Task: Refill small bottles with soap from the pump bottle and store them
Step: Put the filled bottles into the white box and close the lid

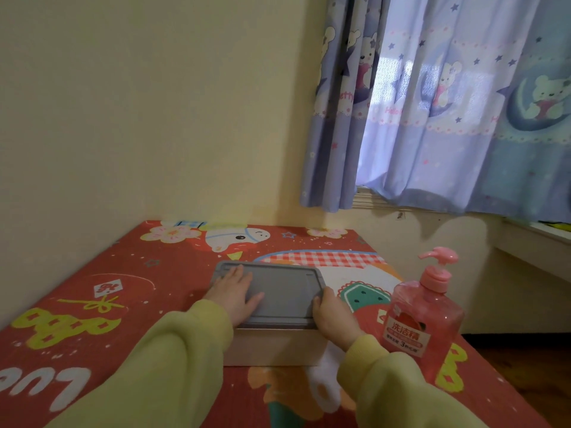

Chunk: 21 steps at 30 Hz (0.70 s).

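Zero small bottles are showing right now; I'm guessing they're sitting inside the box [275, 347], which is standing closed near the front of the table [92, 304] under its grey lid [284, 291]. The pump bottle [426, 319] is standing upright just right of the box and close to the table's right edge. It's mostly full of pink soap, its nozzle is pointing left, and nobody is holding it. The left hand [236, 291] is lying flat on the lid's left half with fingers straight, pressing rather than gripping. The right hand [332, 316] is curling round the lid's near right corner, thumb on top, holding the lid itself. The right sleeve [386, 381] is passing just beside the pump bottle. Main risk I'm seeing: if the lid is sticking and then letting go all at once, the right arm is going to jerk outward, and that sleeve is going to clip the bottle and send it over the right edge. Second risk: the left palm is bearing down on the same lid the right hand is trying to free, so the two are fighting each other. Third: with only a flat palm restraining it, the box is likely sliding or tipping toward the front edge and shaking whatever it's carrying.
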Motion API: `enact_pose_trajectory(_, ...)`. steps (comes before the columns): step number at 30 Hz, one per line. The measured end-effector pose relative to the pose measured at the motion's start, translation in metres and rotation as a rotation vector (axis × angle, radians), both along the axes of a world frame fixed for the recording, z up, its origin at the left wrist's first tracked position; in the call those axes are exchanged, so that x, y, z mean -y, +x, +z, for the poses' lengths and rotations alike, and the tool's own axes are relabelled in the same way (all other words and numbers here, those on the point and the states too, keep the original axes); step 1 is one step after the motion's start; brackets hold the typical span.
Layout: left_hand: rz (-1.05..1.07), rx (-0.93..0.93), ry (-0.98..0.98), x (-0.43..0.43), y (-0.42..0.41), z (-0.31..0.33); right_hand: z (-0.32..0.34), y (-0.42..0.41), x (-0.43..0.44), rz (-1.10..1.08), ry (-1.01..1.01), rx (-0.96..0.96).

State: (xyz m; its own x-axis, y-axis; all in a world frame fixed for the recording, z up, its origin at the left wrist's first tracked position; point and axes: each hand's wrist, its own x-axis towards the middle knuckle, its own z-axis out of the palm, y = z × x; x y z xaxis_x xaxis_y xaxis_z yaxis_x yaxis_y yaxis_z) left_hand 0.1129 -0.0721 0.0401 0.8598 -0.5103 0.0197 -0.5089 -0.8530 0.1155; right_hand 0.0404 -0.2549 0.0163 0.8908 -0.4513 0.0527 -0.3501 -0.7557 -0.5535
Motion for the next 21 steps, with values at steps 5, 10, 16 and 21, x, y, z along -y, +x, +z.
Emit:
enact_pose_trajectory(5, -0.012, -0.098, 0.111, 0.008, 0.007, -0.006, -0.007, 0.004, 0.002, 0.004, 0.005, 0.03)
enact_pose_trajectory(10, -0.022, -0.117, 0.108, 0.007, 0.008, -0.005, -0.008, 0.004, 0.005, 0.021, -0.048, 0.034)
enact_pose_trajectory(16, -0.037, -0.132, 0.111, 0.007, 0.007, -0.004, 0.005, 0.008, 0.008, 0.066, -0.278, -0.099)
enact_pose_trajectory(21, -0.032, -0.143, 0.071, 0.006, 0.007, -0.005, 0.017, 0.036, -0.021, 0.25, -0.308, -0.031)
